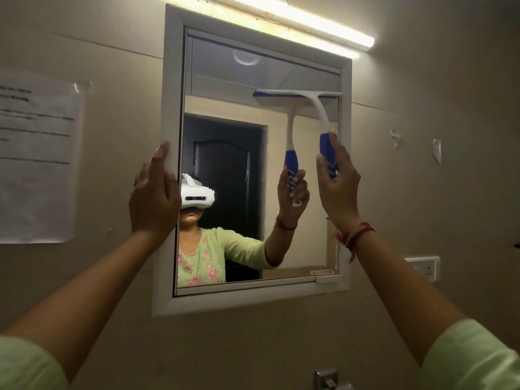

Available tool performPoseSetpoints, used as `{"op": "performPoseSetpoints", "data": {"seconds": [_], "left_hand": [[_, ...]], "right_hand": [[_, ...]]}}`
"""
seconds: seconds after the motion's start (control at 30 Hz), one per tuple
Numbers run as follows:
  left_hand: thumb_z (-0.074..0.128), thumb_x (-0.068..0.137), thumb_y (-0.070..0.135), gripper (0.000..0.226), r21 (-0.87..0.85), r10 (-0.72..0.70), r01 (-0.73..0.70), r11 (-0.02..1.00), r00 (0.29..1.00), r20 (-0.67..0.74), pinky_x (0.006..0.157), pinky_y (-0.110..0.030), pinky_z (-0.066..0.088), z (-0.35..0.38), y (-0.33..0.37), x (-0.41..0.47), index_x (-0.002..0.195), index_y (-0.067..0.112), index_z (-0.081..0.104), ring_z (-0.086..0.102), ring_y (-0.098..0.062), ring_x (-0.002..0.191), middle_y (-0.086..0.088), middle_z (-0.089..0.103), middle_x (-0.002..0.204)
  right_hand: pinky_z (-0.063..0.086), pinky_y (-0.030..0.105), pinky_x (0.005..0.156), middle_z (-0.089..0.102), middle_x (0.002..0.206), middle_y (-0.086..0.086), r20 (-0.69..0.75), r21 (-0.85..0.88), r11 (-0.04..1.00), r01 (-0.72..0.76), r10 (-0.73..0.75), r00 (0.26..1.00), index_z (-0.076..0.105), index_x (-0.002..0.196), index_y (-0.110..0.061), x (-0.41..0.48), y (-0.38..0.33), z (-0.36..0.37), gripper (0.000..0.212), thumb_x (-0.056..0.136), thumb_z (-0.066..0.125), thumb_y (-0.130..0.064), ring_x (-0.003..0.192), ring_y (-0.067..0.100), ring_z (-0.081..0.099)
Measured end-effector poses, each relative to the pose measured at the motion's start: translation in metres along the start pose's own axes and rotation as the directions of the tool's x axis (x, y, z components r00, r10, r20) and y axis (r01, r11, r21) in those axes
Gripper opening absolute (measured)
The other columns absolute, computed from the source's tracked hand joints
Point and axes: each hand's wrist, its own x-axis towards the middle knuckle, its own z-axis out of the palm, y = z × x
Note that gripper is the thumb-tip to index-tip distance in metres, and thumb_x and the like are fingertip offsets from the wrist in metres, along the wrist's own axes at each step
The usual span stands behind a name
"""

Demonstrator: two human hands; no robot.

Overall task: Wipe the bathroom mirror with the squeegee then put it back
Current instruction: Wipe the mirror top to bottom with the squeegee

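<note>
Squeegee is up high on the mirror, blade against the glass near the top right corner. Right hand has its fingers wrapped round the blue handle. Left hand rests flat on the frame's left edge, fingers straight. Light glows above, and there's paper taped to the wall on the left.

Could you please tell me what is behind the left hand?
The left hand rests on the mirror frame, on its left side. It covers that stretch of the frame, so the surface there cannot be seen.
</note>
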Motion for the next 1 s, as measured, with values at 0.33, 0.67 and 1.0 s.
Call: {"op": "performPoseSetpoints", "data": {"seconds": [0.33, 0.67, 1.0], "left_hand": [[0.037, 0.096, 0.01, 0.045, -0.003, -0.003, 0.003, 1.0, 1.0, 0.008, 0.087, -0.041, 0.042, 0.0, -0.002, -0.005, 0.14, 0.02, 0.032, 0.048, -0.035, 0.115, -0.016, 0.049, 0.134], [0.036, 0.096, 0.011, 0.045, 0.004, -0.025, 0.025, 1.0, 0.999, 0.023, 0.089, -0.044, 0.041, -0.002, -0.002, -0.009, 0.14, 0.021, 0.032, 0.047, -0.035, 0.118, -0.015, 0.048, 0.135], [0.035, 0.096, 0.013, 0.044, -0.001, -0.032, 0.032, 0.999, 0.999, 0.022, 0.088, -0.047, 0.042, -0.001, -0.002, -0.01, 0.139, 0.022, 0.032, 0.047, -0.037, 0.116, -0.017, 0.048, 0.134]], "right_hand": [[0.05, 0.012, 0.081, 0.056, 0.119, -0.003, 0.018, 0.031, 0.998, -0.062, 0.061, 0.998, 0.036, 0.14, -0.012, -0.071, 0.014, -0.008, 0.05, 0.093, 0.053, -0.014, 0.093, -0.005, 0.058], [0.049, 0.012, 0.084, 0.053, 0.13, 0.006, 0.017, 0.031, 0.994, -0.109, 0.108, 0.994, 0.038, 0.139, -0.012, -0.055, 0.002, -0.007, 0.049, 0.092, 0.054, -0.018, 0.104, 0.003, 0.056], [0.049, 0.008, 0.078, 0.049, 0.12, -0.019, 0.047, 0.071, 0.988, -0.137, 0.134, 0.99, 0.038, 0.137, -0.016, -0.114, 0.01, -0.021, 0.049, 0.091, 0.052, -0.023, 0.099, -0.008, 0.056]]}}
